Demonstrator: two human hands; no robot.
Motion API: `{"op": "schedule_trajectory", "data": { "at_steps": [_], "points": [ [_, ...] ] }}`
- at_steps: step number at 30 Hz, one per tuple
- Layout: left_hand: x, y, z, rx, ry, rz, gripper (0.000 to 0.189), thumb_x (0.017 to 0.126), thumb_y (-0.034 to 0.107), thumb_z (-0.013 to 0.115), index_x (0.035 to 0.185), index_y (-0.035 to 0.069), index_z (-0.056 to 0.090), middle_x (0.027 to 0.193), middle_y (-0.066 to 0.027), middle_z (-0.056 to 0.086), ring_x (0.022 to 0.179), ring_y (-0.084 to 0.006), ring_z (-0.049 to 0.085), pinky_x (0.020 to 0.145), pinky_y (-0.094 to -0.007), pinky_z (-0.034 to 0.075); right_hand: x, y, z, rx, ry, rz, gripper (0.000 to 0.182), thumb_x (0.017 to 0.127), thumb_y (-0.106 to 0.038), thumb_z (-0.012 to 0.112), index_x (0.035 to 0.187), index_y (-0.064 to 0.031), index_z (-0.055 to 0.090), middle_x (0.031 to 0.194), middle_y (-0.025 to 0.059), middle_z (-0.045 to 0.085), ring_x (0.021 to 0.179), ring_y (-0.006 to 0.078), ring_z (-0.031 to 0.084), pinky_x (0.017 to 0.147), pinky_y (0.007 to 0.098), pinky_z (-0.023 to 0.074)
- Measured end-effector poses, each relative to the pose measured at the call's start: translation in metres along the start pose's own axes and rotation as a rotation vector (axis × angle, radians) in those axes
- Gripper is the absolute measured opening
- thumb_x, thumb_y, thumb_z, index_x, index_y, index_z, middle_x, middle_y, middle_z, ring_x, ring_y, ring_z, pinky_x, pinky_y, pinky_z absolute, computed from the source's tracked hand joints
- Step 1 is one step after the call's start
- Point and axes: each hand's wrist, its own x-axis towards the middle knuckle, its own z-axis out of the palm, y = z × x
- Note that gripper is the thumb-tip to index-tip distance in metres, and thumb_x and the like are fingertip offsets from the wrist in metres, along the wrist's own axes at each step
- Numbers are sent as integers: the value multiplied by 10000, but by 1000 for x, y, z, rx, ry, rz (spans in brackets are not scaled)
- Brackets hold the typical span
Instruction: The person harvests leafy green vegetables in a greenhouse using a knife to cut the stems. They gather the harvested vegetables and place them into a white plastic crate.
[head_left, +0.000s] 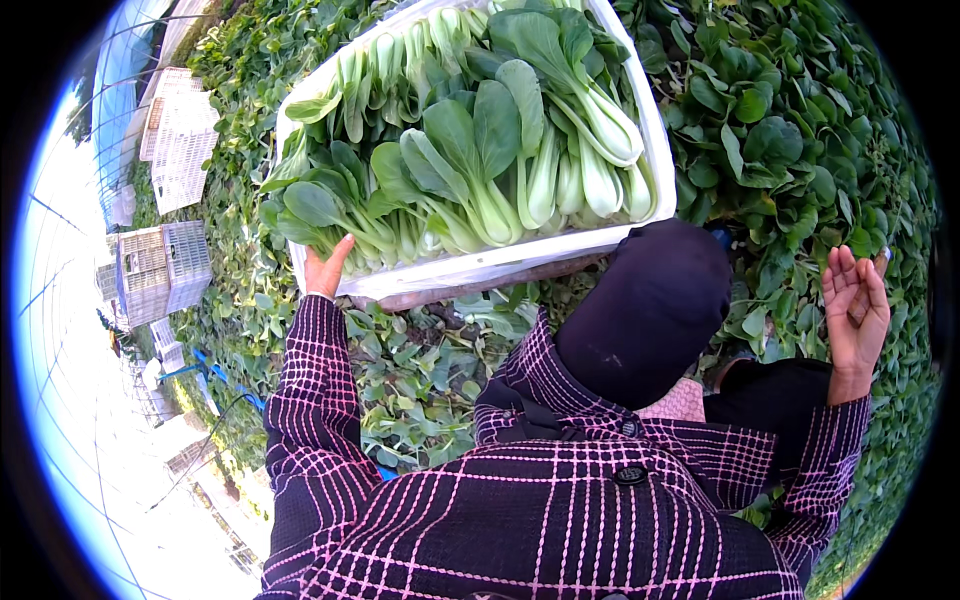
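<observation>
A white plastic crate, lined with clear film, stands before me, filled with heads of bok choy whose pale stems mostly point towards me. At its near left corner, my left hand rests against the leaves and the rim with thumb and fingers spread; whether it grips the rim is hard to tell. Off to the right of the crate, my right hand is raised over the growing plants, palm showing, fingers loosely curved. A small pale-tipped thing shows behind its fingers, too unclear to name.
Leafy green plants grow densely on both sides and beneath the crate. My dark-clad knee is close to its near right corner. Stacked plastic crates stand at the far left, and a blue frame lies below them.
</observation>
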Motion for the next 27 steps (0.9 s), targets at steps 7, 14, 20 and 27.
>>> {"op": "schedule_trajectory", "data": {
  "at_steps": [7, 14, 20, 27],
  "points": [
    [25, 43, 42, 508, 231, -435, 1304, 632, 717, 667, 1476, -60, 47, 1502, -298, 198, 1409, -386, 199, 1163, -419, 169, 8, 10, 1, -11, -28, 29, 149, 955, -162, 518, 985, -45, 606, 1175, 174, 628, 1176, 275, 556, 1016, 395, 431],
    [34, 25, 18, 672, 242, -326, 1136, 655, 484, 734, 1451, -73, 145, 1441, -275, 322, 1298, -390, 388, 1093, -434, 324, -4, 4, 9, -19, 9, -5, 140, 958, -161, 511, 971, -51, 596, 1153, 160, 637, 1159, 267, 564, 996, 385, 445],
    [64, 16, 6, 846, 37, -141, 910, 706, 437, 710, 1306, -159, 374, 1300, -307, 489, 1203, -364, 511, 1036, -367, 405, -6, 7, 12, -34, 27, -12, 136, 951, -152, 511, 973, -51, 598, 1120, 164, 649, 1102, 266, 598, 948, 384, 478],
    [55, 19, 50, 1013, 104, -195, 934, 744, 491, 656, 1306, -173, 317, 1271, -304, 503, 1159, -340, 551, 986, -389, 442, -13, -10, 10, 68, 130, -195, 132, 921, -147, 547, 970, -26, 567, 1078, 193, 656, 1061, 298, 614, 905, 392, 486]
  ]
}}
